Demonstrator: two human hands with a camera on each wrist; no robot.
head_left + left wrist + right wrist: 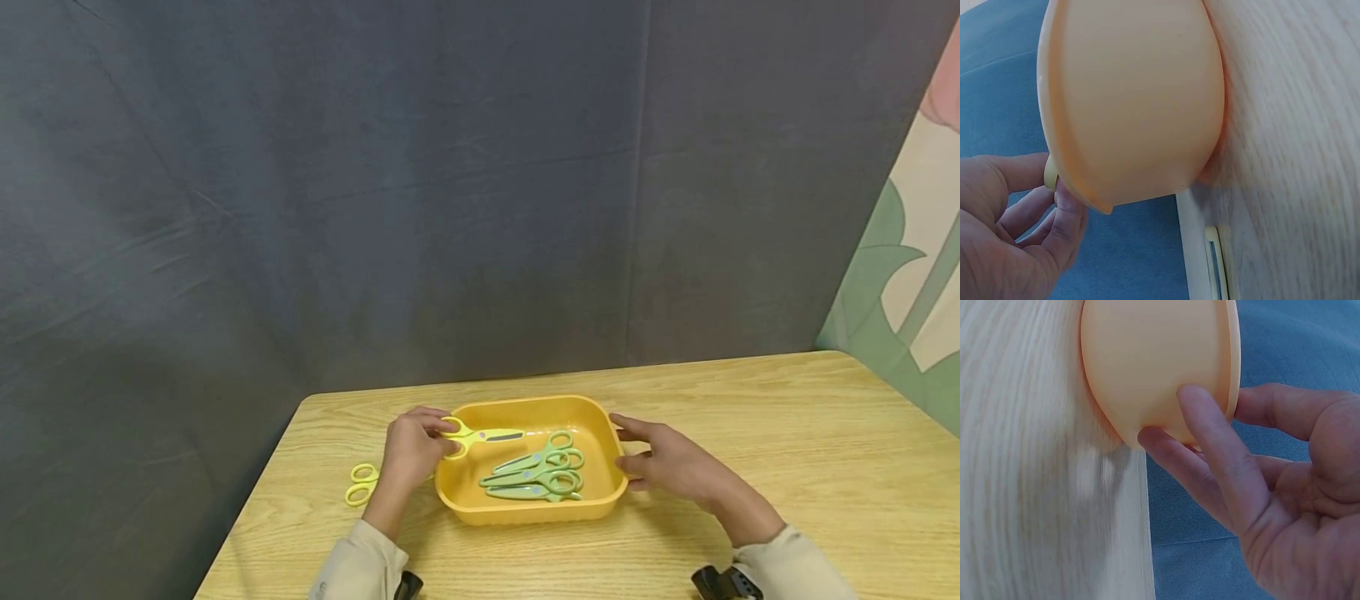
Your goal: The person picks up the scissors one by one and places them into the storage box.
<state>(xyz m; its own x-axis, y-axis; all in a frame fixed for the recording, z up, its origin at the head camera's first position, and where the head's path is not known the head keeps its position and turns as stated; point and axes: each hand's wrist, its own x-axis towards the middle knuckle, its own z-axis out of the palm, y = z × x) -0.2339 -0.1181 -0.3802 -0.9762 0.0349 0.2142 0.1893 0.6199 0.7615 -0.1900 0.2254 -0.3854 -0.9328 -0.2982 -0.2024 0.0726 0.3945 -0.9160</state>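
My left hand [414, 450] pinches a pair of yellow scissors [480, 436] by the handle loops. Their blades point right, over the left part of a yellow plastic tray [540, 514]. Inside the tray several pairs of green scissors [534, 477] lie stacked, handles to the right. On the tray's right end, my right hand [671, 464] holds on, its thumb at the rim and its fingers [1200, 406] against the outer wall. Left of the tray, other yellow scissors [362, 486] lie on the table, partly hidden behind my left wrist.
The tray stands on a light wooden table [787, 467]. A dark cloth [480, 192] hangs behind and to the left of the table. A wall painted with green leaves [892, 258] rises at the right.
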